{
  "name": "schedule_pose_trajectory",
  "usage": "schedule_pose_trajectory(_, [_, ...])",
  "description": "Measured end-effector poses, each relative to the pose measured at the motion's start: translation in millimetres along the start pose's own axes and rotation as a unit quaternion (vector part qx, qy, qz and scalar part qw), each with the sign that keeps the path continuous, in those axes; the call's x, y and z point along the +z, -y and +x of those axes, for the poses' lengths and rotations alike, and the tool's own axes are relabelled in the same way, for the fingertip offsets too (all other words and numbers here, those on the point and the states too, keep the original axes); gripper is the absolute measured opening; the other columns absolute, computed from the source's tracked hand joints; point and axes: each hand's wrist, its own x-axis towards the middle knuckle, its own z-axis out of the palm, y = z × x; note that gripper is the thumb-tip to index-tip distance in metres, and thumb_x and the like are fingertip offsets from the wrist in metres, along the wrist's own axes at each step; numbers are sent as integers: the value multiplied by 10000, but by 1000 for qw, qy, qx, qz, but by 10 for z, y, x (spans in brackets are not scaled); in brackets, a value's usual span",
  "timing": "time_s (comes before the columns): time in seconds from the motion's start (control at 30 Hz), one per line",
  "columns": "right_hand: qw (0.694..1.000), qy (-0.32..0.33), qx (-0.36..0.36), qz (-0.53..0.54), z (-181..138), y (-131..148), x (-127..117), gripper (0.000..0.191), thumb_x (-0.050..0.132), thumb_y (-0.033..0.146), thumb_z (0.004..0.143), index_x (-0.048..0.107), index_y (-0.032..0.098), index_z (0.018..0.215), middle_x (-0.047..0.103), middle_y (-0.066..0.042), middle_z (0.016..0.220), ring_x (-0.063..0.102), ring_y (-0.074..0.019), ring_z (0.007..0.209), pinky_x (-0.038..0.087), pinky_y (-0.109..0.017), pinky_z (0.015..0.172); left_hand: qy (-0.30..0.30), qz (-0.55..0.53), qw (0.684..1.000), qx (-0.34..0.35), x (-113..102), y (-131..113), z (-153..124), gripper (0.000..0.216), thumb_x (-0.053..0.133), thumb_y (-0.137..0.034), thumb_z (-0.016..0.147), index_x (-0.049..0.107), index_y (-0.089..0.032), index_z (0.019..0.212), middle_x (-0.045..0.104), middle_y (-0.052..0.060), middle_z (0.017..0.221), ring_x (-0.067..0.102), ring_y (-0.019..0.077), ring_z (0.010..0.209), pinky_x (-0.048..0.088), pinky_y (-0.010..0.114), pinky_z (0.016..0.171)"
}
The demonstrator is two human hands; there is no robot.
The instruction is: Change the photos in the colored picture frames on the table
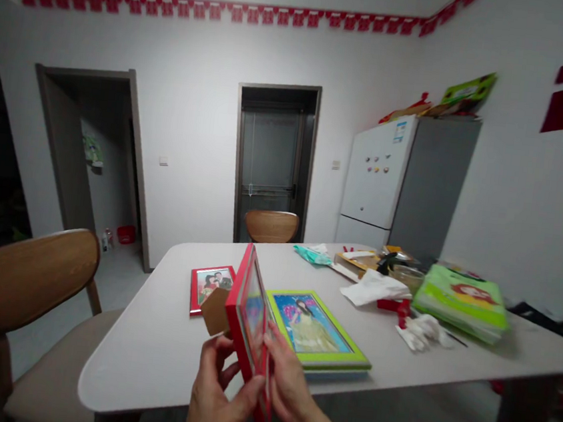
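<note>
A red picture frame (246, 321) is held upright, nearly edge-on, above the table's near edge. My left hand (222, 389) wraps its lower edge, thumb across the near side. My right hand (288, 379) grips the frame from the right, fingers on its glass front. Out from its back juts a brown stand flap (215, 310). Flat on the table to the right lies a green picture frame (317, 325) with a photo of a person in a yellow dress. Behind on the left is a smaller red frame (211, 284) with a photo of two people, partly hidden by the flap.
The white table (148, 331) has rounded corners. On its right sit a green plastic pack (460, 300), crumpled white gloves (422, 332), white tissue (376, 288), a red tool (396, 308) and a teal packet (313, 254). Wooden chairs stand left (28, 272) and behind (271, 227).
</note>
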Motion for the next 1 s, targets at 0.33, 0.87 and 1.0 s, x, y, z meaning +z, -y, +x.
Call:
schedule_pose_trajectory(0.33, [954, -79, 22, -288, 622, 1094, -1143, 573, 434, 216, 704, 283, 164, 1254, 666, -39, 826, 629, -174, 677, 492, -304, 621, 100, 47, 993, -35, 421, 238, 356, 304, 513, -322, 719, 438, -154, 961, 622, 80, 951, 598, 173, 823, 463, 274, 718])
schedule_pose_trajectory(0.87, [760, -91, -104, -635, 955, 869, -1190, 274, 474, 166, 686, 611, 160, 923, 624, -104, 962, 512, -221, 966, 329, -338, 884, 124, 302, 943, -64, 292, 678, 474, 443, 485, -315, 701, 483, -120, 1098, 555, 94, 1117, 499, 167, 1026, 372, 244, 859])
schedule_pose_trajectory(1.0, [707, 42, -197, -678, 927, 398, -583, 326, 473, 197, 695, 571, 156, 1004, 557, -85, 1090, 444, -195, 1052, 280, -316, 934, 89, 360, 928, -46, -31, 716, 507, 441, 484, -281, 686, 481, -114, 1094, 531, 95, 1143, 465, 175, 1066, 320, 267, 917])
